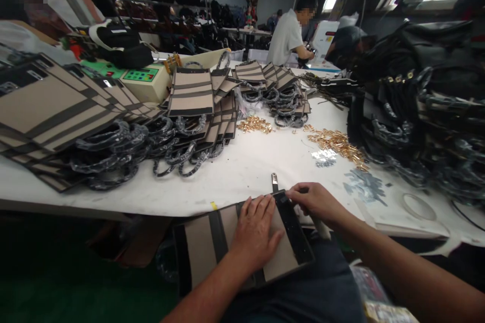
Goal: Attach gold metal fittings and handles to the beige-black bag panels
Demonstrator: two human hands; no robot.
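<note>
A tan bag panel (204, 245) with dark stripes and a black end band rests across my lap, its far edge against the table's front edge. My left hand (255, 232) lies flat on it, fingers stretched out. At the panel's far right corner, my right hand (312, 202) is closed, thumb and forefinger pinching the edge of the black band. Just beyond that corner, a short dark tab with a metal clasp (275, 179) sticks out over the table. A small yellow piece (214, 205) shows at the panel's far edge.
Stacked striped panels with plastic-wrapped handles (191, 93) cover the table's left and back. Gold fittings (335, 142), grey flat pieces (364, 185) and a tape roll (419, 206) lie at right, near piled black bags (413, 96). A person (286, 35) works behind.
</note>
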